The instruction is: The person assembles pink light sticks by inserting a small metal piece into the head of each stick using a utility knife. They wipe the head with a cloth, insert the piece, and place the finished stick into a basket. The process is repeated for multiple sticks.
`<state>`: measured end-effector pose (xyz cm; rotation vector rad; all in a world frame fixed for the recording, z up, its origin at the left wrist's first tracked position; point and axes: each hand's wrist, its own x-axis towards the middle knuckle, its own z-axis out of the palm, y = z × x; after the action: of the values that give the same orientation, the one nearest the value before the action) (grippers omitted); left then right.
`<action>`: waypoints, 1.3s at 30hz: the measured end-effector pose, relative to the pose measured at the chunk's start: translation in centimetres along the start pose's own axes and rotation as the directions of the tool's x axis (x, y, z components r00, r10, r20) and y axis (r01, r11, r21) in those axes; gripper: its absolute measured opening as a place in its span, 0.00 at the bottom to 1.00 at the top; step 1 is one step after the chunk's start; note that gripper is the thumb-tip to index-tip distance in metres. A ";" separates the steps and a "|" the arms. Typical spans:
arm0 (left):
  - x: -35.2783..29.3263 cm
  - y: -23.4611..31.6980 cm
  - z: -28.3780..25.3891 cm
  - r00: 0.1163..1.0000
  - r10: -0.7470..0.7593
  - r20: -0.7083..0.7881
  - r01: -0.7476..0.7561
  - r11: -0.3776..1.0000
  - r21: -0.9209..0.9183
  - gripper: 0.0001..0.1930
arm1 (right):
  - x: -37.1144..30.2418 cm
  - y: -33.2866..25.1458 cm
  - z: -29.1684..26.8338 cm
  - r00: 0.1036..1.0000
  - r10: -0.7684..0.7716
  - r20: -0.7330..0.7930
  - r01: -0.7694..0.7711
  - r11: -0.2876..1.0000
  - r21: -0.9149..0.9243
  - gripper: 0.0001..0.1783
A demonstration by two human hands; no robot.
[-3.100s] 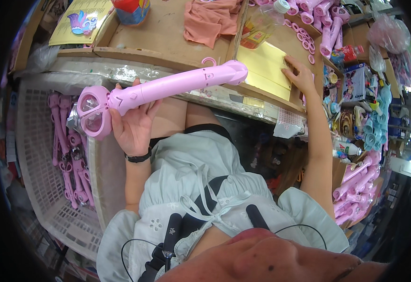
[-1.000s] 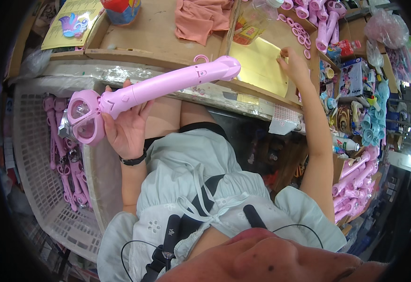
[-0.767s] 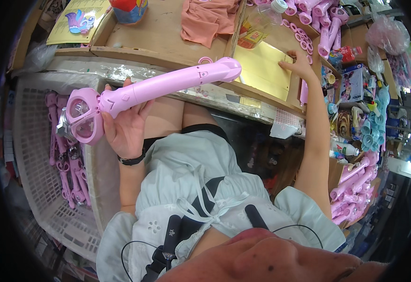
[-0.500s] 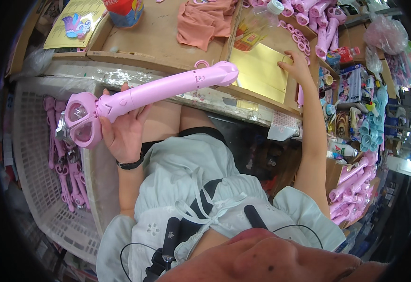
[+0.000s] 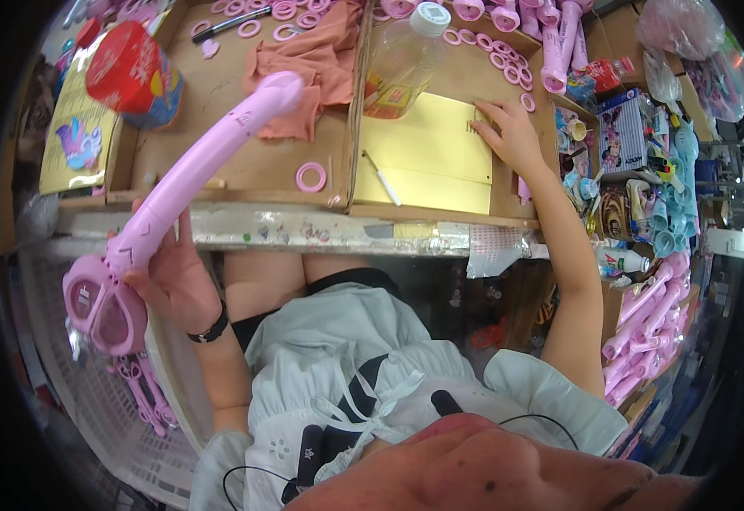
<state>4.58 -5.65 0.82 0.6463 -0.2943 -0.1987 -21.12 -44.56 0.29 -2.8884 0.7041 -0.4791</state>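
Observation:
A pink toy wand [image 5: 189, 175] with a long handle and a head of rounded loops lies across my left hand [image 5: 183, 285]. My left fingers and thumb close around it near the head, and the handle slants up to the right over the workbench. My right hand [image 5: 512, 136] reaches to the right edge of a yellow sheet [image 5: 427, 157] in a cardboard tray. Its fingers are apart on the sheet, beside small dark marks. On that sheet lies a thin white-and-dark tool [image 5: 381, 179], like a small knife or pen.
A clear plastic bottle [image 5: 406, 64], an orange cloth [image 5: 295, 111], a red tub [image 5: 129, 77] and a pink ring [image 5: 311, 177] are on the bench. More pink rings [image 5: 508, 68] lie at the back. A white basket [image 5: 74, 400] holding pink wands stands left; pink handles [image 5: 644, 341] are piled right.
The wand has shifted left and tilted more steeply, with its head lower. The view has moved, showing more of the bench. My right hand remains at the yellow sheet's edge.

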 end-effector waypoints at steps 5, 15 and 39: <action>1.4 -3.0 0.7 0.961 0.245 0.124 -0.275 0.878 0.392 0.30 | -0.1 -0.3 0.3 1.000 -0.004 -0.028 0.003 1.000 -0.011 0.18; 2.8 -5.3 -1.3 0.921 0.390 0.008 -0.346 0.808 0.477 0.30 | 0.4 0.0 0.2 1.000 0.015 0.007 -0.015 0.998 -0.068 0.14; 7.2 -5.0 3.7 0.917 -0.321 -0.237 0.266 0.935 -0.235 0.29 | 0.5 0.5 -0.4 0.992 0.111 0.057 -0.111 0.994 -0.007 0.20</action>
<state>9.63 -13.64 2.03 0.5092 0.0913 -0.4203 -21.06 -45.19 0.68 -2.8342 0.8517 -0.3801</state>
